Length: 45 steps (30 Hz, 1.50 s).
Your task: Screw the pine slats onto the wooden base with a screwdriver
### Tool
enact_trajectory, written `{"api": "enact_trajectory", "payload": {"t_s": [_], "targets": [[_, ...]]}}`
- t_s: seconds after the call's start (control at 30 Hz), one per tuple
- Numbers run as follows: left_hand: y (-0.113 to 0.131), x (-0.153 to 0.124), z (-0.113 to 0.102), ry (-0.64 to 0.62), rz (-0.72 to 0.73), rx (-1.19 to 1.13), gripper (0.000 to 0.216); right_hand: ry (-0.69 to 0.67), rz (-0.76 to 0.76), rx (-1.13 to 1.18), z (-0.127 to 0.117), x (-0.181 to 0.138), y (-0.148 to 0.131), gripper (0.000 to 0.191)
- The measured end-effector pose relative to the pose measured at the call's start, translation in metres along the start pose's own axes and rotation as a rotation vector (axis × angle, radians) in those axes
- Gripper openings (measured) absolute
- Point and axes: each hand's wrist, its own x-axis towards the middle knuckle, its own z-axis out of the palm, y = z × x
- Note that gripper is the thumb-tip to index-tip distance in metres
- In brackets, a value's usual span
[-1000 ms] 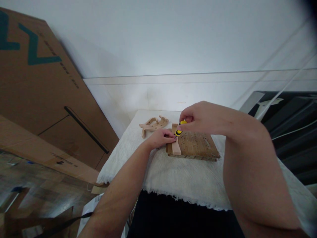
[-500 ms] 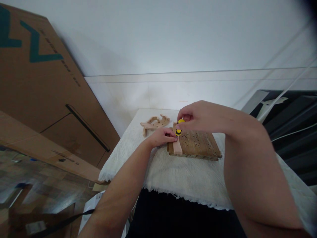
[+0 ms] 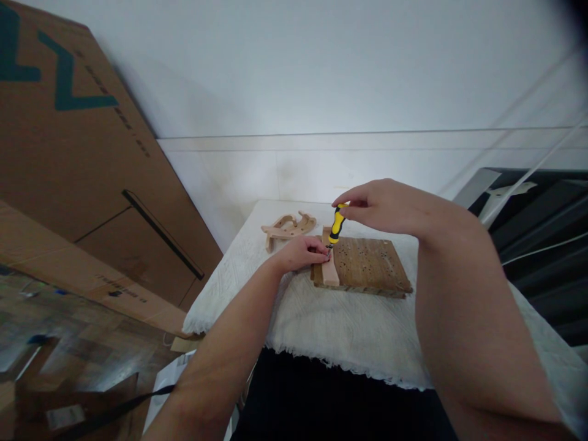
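A brown wooden board [image 3: 367, 266] full of small holes lies on a white cloth [image 3: 331, 331]. A pale wooden strip [image 3: 329, 273] rests along the board's left edge. My right hand [image 3: 381, 207] pinches the top of a yellow and black screwdriver [image 3: 337, 225], which stands nearly upright with its tip on the strip. My left hand [image 3: 301, 252] is closed at the strip's left side, its fingertips pinched right beside the screwdriver tip; what they hold is too small to make out.
A curved pale wooden piece [image 3: 288, 229] lies on the cloth behind my left hand. A large cardboard box [image 3: 78, 171] leans against the wall at left. Dark slatted furniture [image 3: 537, 226] stands at right. A white wall is behind.
My right hand has slid up the screwdriver, from wrapping the handle to pinching its top, so more of the handle shows. My left hand has stayed at the strip.
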Motion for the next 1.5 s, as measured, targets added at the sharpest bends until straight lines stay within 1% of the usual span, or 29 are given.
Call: {"api": "enact_trajectory", "payload": {"t_s": [0.1,0.3,0.53,0.7,0.9,1.0,1.2,1.37,1.5], "targets": [[-0.003,0.000,-0.001,-0.016,0.014,0.006,0.016,0.026,0.024,-0.032,0.001,0.002,-0.001,0.035],[-0.005,0.001,-0.002,-0.034,0.035,0.042,0.018,0.056,0.010,0.024,0.002,0.002,-0.007,0.037],[-0.002,0.000,-0.004,-0.051,0.022,0.044,0.018,-0.021,-0.041,0.035,-0.003,-0.004,-0.005,0.032],[-0.003,0.000,-0.004,-0.068,0.017,0.031,0.017,0.018,0.037,0.017,0.001,0.001,-0.008,0.032],[-0.003,0.000,-0.003,-0.052,-0.017,-0.042,0.017,0.070,-0.016,0.047,0.006,0.003,-0.012,0.035],[-0.004,0.000,-0.002,-0.056,-0.022,-0.064,0.019,0.073,-0.022,0.026,0.008,0.005,-0.009,0.036],[-0.008,0.001,-0.001,-0.052,-0.041,-0.098,0.021,0.091,0.080,-0.099,0.013,0.013,0.000,0.037],[-0.012,0.003,-0.001,-0.049,-0.046,-0.086,0.023,0.115,0.036,-0.071,0.018,0.016,0.006,0.036],[-0.015,0.004,-0.001,-0.058,-0.019,-0.103,0.025,0.073,0.012,-0.047,0.016,0.014,0.007,0.037]]}}
